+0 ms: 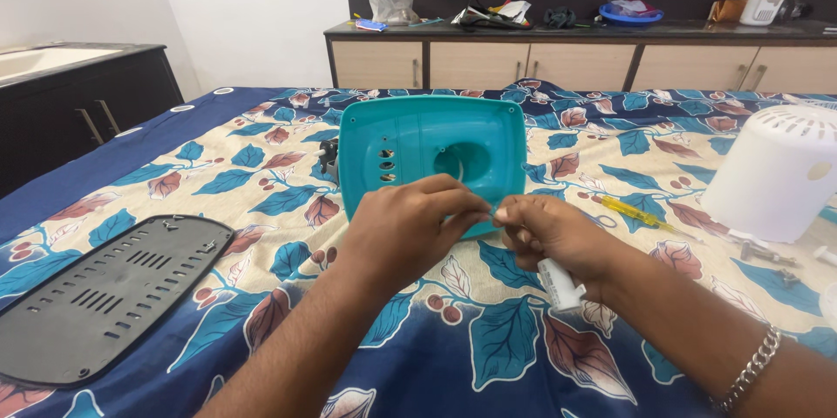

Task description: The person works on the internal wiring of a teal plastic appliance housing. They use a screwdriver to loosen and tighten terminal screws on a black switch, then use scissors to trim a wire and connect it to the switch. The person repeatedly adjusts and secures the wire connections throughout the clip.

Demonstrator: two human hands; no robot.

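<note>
Our left hand [405, 231] and right hand [549, 235] pinch fingertips together on something too small to tell, just before the teal housing [418, 143]; the right palm clamps a white tube [559, 285]

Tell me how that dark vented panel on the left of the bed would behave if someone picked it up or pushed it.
The dark vented panel looks thin and flat, so probably light. Its many slots suggest moulded plastic that may flex a little when lifted by one end. Lying flat on the patterned bedsheet, it would likely drag rather than slide freely, and cannot roll or tip.
</note>
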